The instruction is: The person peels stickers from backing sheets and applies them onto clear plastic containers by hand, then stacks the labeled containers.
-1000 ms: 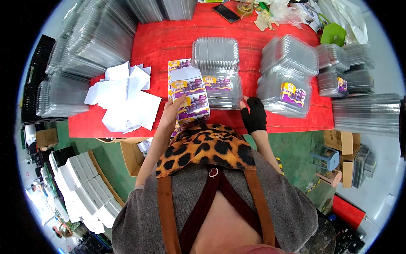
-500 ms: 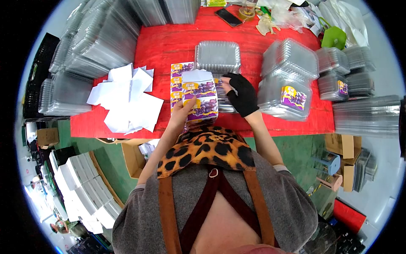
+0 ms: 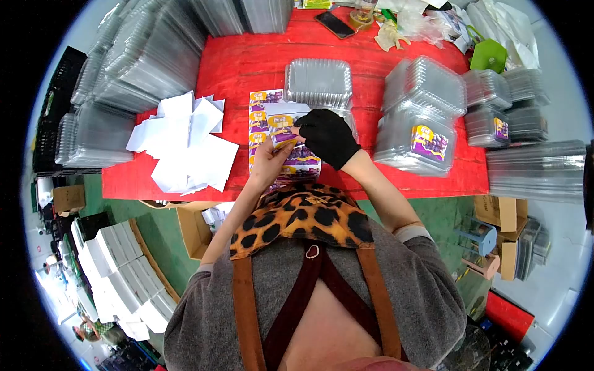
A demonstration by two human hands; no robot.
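Note:
My bare left hand (image 3: pixel 268 162) holds a strip of purple and yellow grape stickers (image 3: pixel 281 122) between thumb and fingers, near the table's front edge. My right hand (image 3: pixel 330 138), in a black fingerless glove, is closed at the strip's right side with its fingertips on the upper sticker. Beneath and to the left lie more grape stickers (image 3: pixel 257 117) on the red table (image 3: pixel 247 62). Just beyond my hands sits a stack of clear plastic clamshell boxes (image 3: pixel 318 81), its near part hidden by my right hand.
Loose white backing sheets (image 3: pixel 195 148) lie at left, before tall stacks of clear boxes (image 3: pixel 142 55). Clear boxes (image 3: pixel 427 83) stand at right, one bearing a grape label (image 3: pixel 430 143). A phone (image 3: pixel 335 25), tape roll (image 3: pixel 361 18) and glove (image 3: pixel 388 37) lie at the back.
My right hand has moved left from beside the clear boxes onto the upper sticker of the strip. My left hand keeps its grip, with its thumb shifted slightly.

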